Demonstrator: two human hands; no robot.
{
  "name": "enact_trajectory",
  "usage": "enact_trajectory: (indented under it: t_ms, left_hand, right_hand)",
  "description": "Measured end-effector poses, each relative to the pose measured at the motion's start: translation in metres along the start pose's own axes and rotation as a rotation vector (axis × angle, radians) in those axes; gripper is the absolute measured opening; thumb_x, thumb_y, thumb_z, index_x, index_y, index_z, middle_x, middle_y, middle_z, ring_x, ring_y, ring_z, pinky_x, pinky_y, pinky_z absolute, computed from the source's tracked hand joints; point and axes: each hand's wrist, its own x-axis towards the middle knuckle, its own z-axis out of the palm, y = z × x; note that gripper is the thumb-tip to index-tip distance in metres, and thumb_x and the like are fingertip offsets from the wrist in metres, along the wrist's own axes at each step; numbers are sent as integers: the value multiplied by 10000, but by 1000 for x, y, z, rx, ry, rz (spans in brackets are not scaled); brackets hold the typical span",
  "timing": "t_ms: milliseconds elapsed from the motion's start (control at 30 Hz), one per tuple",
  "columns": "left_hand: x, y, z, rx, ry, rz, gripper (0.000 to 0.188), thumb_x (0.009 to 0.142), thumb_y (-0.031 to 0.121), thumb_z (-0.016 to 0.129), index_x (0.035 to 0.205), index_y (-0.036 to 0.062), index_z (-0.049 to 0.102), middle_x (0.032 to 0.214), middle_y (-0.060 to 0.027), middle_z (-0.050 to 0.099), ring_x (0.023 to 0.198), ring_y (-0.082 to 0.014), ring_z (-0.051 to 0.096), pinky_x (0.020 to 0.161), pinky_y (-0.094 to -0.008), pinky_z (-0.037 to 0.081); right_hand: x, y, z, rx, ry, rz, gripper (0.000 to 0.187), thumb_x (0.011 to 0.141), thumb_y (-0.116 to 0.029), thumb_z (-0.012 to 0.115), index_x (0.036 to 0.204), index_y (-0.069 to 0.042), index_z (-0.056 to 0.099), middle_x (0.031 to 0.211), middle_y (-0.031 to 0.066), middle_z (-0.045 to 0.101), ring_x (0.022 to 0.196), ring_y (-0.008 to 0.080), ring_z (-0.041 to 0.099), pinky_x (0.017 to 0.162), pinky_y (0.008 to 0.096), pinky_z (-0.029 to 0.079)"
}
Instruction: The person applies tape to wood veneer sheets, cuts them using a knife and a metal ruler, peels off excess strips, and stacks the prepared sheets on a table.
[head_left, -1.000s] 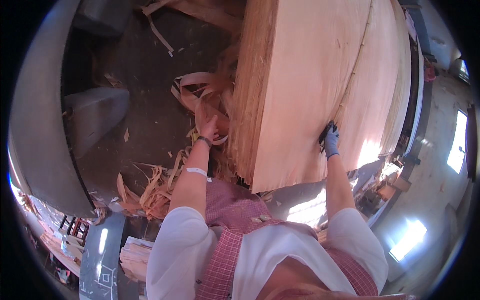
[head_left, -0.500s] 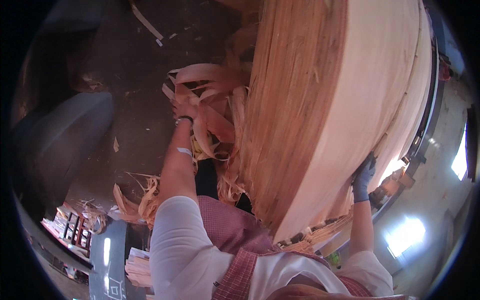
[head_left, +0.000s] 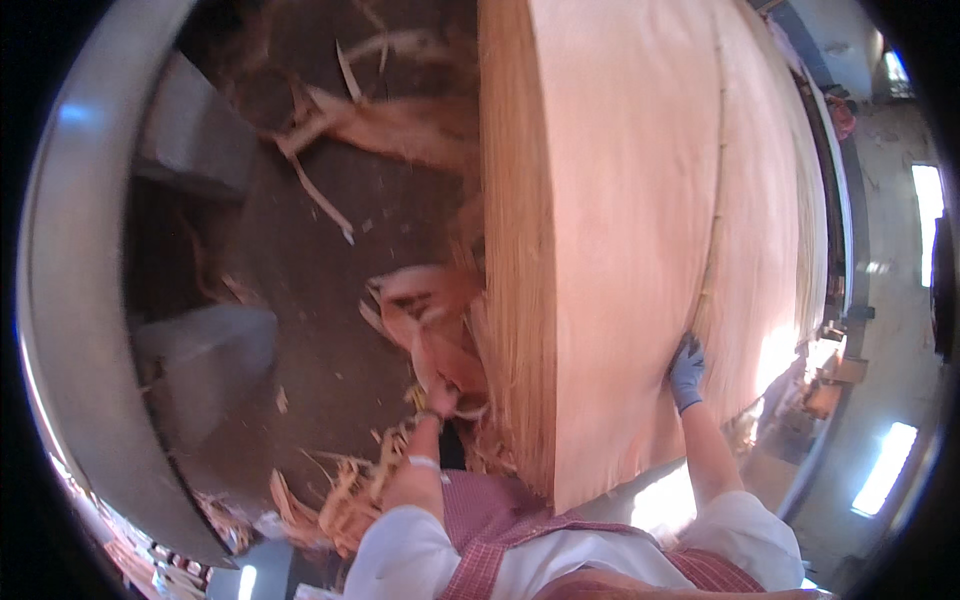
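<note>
A tall stack of wood veneer sheets (head_left: 630, 230) rises in front of me, its layered side (head_left: 518, 260) facing left. My right hand (head_left: 687, 378), in a grey-blue glove with dark fingertips, rests on the top sheet beside a long dark seam. Its fingers look stretched out along the wood. My bare left hand (head_left: 440, 398) is low beside the layered side, at curled veneer strips (head_left: 432, 310). Motion smears its fingers, so whether they grip a strip cannot be made out. A dark band circles that wrist, with a white band further up the forearm.
More veneer scraps (head_left: 350, 505) are heaped at lower left, and longer blurred strips (head_left: 390, 125) lie on the dark floor further off. Grey blocks (head_left: 205, 365) stand at left beside a large curved grey metal edge (head_left: 85, 300). Pale floor (head_left: 890, 300) runs along the right.
My left hand has drawn back toward my body among the strips. The right hand stays on the top sheet by the seam. The whole view has shifted, showing more at left and ahead.
</note>
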Motion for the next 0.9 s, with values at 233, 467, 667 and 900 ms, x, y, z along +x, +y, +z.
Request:
enact_trajectory:
  t_ms: [233,467,667,900]
  left_hand:
    - [-124,-45,-49,-127,368,136,372,877,206,611,1212,44,613,950,-112,695,856,-223,665,774,-343,524]
    - [-346,-116,-111,-838,731,-30,179,875,156,628,1025,61,647,658,-15,561,500,-121,523,405,-266,409]
    - [-473,-190,-77,-632,632,-186,152,864,151,623,940,37,688,711,-72,650,598,-162,617,497,-296,495]
    - [-521,-301,-63,-709,450,13,199,895,197,646,1021,56,707,766,-37,676,604,-142,631,498,-275,500]
  right_hand:
    - [20,-9,-23,257,-226,119,509,979,-482,454,1078,-6,606,1067,237,652,993,402,617,853,474,478]
    - [10,2,-75,-288,68,-388,159,969,-191,485,1044,-84,575,889,114,614,719,237,630,546,351,521]
    - [70,28,-160,79,-45,-39,538,960,-475,431,887,1,672,909,283,669,868,432,665,721,513,531]
    - [-101,-78,-174,608,-153,-32,558,944,-505,518,683,-15,580,530,162,541,466,326,566,447,430,456]
